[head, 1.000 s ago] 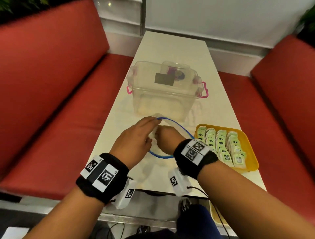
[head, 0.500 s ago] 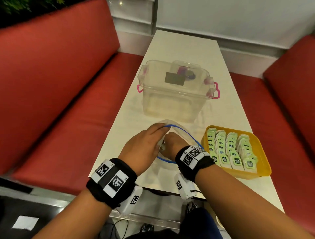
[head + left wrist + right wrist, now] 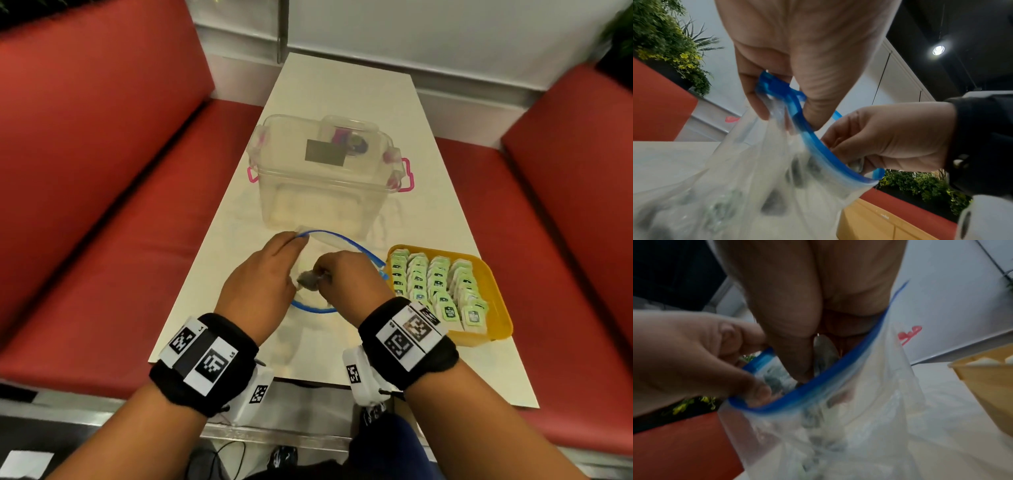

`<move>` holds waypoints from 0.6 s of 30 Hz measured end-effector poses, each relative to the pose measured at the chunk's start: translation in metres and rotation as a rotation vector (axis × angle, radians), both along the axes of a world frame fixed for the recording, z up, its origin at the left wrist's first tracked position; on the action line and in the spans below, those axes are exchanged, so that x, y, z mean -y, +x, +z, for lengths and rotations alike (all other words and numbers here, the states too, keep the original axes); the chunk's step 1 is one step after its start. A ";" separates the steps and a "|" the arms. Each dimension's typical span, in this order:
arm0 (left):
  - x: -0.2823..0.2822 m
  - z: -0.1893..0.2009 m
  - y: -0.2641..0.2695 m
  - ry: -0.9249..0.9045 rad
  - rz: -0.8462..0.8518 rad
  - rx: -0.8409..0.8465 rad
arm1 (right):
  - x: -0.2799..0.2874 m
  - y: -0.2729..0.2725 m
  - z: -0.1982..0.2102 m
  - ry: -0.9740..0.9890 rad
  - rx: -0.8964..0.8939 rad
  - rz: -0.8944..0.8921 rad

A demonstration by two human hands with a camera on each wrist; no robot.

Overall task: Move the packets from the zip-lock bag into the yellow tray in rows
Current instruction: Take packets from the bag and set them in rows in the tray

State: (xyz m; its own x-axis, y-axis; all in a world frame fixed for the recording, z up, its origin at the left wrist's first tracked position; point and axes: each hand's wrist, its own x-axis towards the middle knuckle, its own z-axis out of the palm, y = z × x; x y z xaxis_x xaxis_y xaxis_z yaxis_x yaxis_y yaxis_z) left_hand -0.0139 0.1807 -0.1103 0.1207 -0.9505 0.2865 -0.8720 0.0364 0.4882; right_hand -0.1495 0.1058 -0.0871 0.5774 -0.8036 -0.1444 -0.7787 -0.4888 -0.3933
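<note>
on white bench [image 3: 346,102], left hand [image 3: 263,284] fingers pinch clear blue-rimmed zip-lock bag [image 3: 756,186]; right hand [image 3: 352,281] fingers grip grey packet [image 3: 308,279].

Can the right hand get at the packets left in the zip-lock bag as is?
Probably yes. The left hand pinches the blue rim of the zip-lock bag, holding the mouth open, and the right hand is already at the mouth pinching one packet. Remaining packets lie below, unobstructed.

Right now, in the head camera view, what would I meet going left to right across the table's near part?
left hand → packet pinched by the right hand → yellow tray with rows of green packets.
</note>
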 end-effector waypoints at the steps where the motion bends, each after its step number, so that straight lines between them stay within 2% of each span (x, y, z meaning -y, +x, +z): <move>1: 0.002 0.001 0.001 0.001 0.019 0.015 | -0.001 -0.005 0.005 -0.019 0.048 -0.014; 4: 0.007 0.005 0.000 -0.006 0.083 0.041 | 0.003 -0.021 0.015 -0.056 0.240 -0.103; 10: 0.017 0.009 -0.008 0.048 0.141 0.071 | 0.016 -0.046 0.023 0.156 0.644 -0.261; 12: 0.017 0.014 -0.016 -0.038 0.153 0.060 | 0.017 -0.055 0.028 0.206 0.711 -0.277; 15: 0.021 0.028 -0.032 -0.244 0.113 -0.015 | 0.016 -0.073 0.041 0.273 0.782 -0.269; 18: 0.032 0.042 -0.050 -0.347 -0.062 -0.261 | 0.017 -0.088 0.051 0.275 0.849 -0.266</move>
